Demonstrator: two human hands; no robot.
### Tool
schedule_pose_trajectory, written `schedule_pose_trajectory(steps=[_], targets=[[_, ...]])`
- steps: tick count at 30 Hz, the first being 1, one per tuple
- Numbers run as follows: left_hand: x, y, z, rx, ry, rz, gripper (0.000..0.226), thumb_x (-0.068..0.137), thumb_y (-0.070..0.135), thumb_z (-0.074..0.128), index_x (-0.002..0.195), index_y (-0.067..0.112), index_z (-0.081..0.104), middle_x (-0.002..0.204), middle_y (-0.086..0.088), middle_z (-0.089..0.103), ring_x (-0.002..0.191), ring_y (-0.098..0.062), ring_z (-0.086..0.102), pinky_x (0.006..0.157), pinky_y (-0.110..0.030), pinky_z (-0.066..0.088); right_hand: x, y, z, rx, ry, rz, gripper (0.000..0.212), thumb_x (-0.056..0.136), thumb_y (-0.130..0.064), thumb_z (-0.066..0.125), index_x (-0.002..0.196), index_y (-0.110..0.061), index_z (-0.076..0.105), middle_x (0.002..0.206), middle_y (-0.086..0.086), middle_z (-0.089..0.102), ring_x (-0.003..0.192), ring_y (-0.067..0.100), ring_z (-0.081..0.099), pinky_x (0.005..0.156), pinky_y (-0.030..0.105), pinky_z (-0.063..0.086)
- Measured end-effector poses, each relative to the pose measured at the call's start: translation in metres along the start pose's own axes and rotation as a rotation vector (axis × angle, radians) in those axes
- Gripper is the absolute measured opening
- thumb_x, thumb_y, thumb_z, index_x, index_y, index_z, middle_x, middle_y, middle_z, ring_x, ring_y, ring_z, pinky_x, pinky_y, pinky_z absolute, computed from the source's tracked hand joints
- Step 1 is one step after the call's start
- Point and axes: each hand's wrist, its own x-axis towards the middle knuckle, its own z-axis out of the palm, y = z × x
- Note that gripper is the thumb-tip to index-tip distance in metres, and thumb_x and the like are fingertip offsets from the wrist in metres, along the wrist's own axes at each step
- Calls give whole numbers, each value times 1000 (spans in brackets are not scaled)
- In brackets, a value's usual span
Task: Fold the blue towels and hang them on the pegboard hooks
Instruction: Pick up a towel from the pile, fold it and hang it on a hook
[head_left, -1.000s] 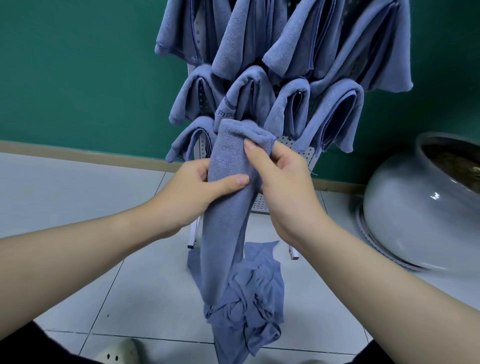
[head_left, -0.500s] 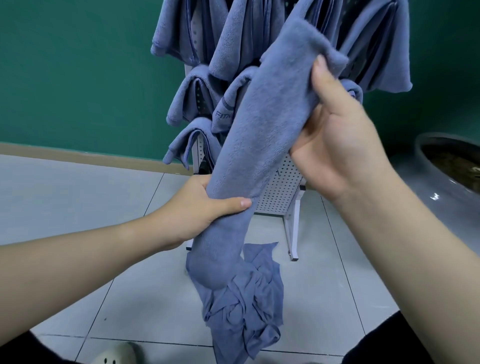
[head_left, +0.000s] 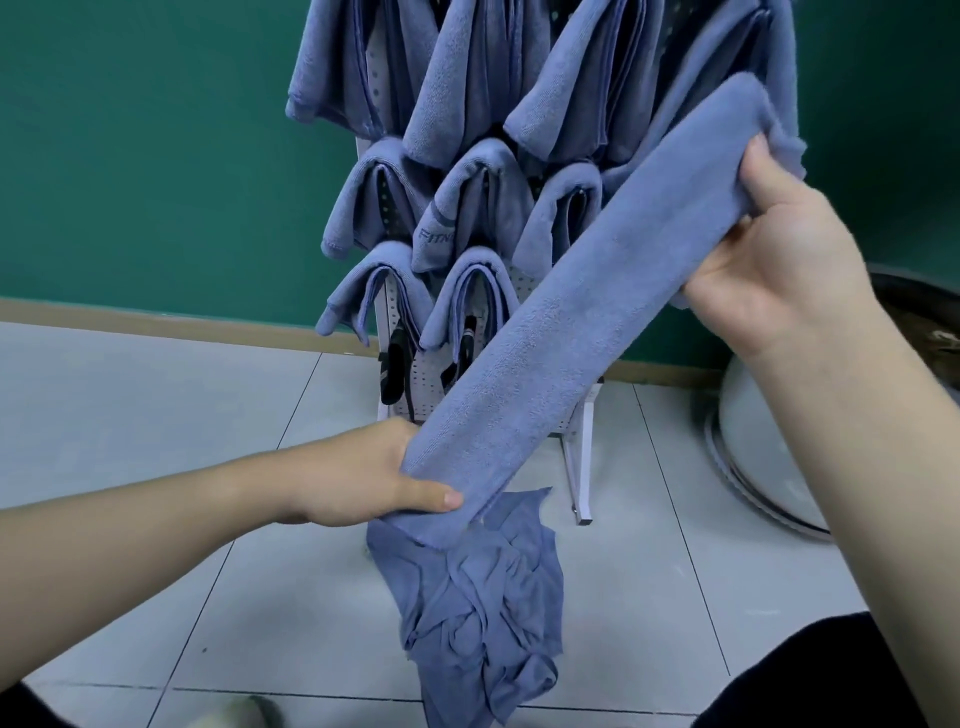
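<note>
A long folded blue towel (head_left: 582, 306) stretches diagonally in front of me. My left hand (head_left: 363, 475) grips its lower end, thumb across the front. Up at the right, my right hand (head_left: 779, 249) grips its upper end. Behind it stands a white pegboard (head_left: 431, 384) with several folded blue towels (head_left: 467, 208) draped over its hooks. Part of the board is hidden by the held towel. A crumpled heap of blue cloth (head_left: 478, 597) lies on the floor tiles below my left hand.
A green wall (head_left: 145, 145) with a tan skirting runs behind the pegboard. A large pale ceramic pot (head_left: 769, 431) stands on the floor at the right. The pegboard's white legs (head_left: 582, 467) stand on grey tiles. My shoe tip (head_left: 244, 719) shows at the bottom edge.
My right hand has pulled the towel's top end up and to the right, while my left hand slid down to the lower end. The towel now lies taut and diagonal.
</note>
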Motion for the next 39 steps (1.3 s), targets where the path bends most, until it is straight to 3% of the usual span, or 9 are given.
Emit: schedule_pose_trajectory(steps=[4,6,9,14,21,27,32,37,39], targets=[[0,0,-10,257,-37,-56,17,93,28,75,79,26,66,64,25,63,58,4,55,58,-11,41,-13,11,3,-12,86,51,17,108,-24,54,112,-11,64,90,6,80,85,20,79,72,40,65],[2,2,-8,275,8,-14,15,87,31,81,95,28,68,84,26,72,77,5,66,73,-14,52,-19,20,6,-34,99,90,18,108,-24,53,109,-11,64,87,6,80,84,19,79,77,42,65],[10,15,2,22,115,143,48,82,18,86,124,21,62,119,12,73,113,-1,67,102,-19,50,-27,35,9,-67,106,178,22,108,-25,52,108,-8,66,88,6,80,88,19,79,83,42,64],[19,33,9,-179,289,314,61,76,22,88,129,22,58,122,9,71,114,-7,67,104,-22,49,-34,55,9,-43,147,295,25,108,-26,53,109,-6,68,93,9,80,88,21,79,73,44,65],[20,29,9,-318,270,272,44,86,15,79,127,15,64,124,4,74,118,-12,68,106,-31,52,-33,52,8,18,180,281,22,107,-23,55,108,-4,66,83,9,79,75,23,78,61,42,65],[13,29,0,-367,156,182,39,87,24,81,121,8,70,121,-9,75,117,-29,69,102,-40,56,-18,51,-2,21,273,290,18,105,-17,59,110,-1,63,74,13,77,66,25,77,58,41,65],[3,32,-11,-446,148,176,32,88,18,78,117,8,73,116,-15,76,102,-27,73,90,-35,60,-6,57,-23,-140,302,372,28,107,-16,55,130,-2,59,102,15,74,84,25,76,58,37,64],[-8,38,-19,-523,216,238,35,83,21,75,116,10,74,112,-16,76,94,-25,73,86,-38,59,-4,63,-40,-500,262,379,12,106,-20,56,105,-9,62,70,4,71,58,14,68,78,37,61],[-11,41,-21,-547,207,278,38,84,19,74,120,9,72,114,-18,76,95,-26,73,87,-38,60,-4,66,-45,-770,235,317,12,101,-18,62,109,-11,67,99,6,73,86,19,70,82,36,59]])
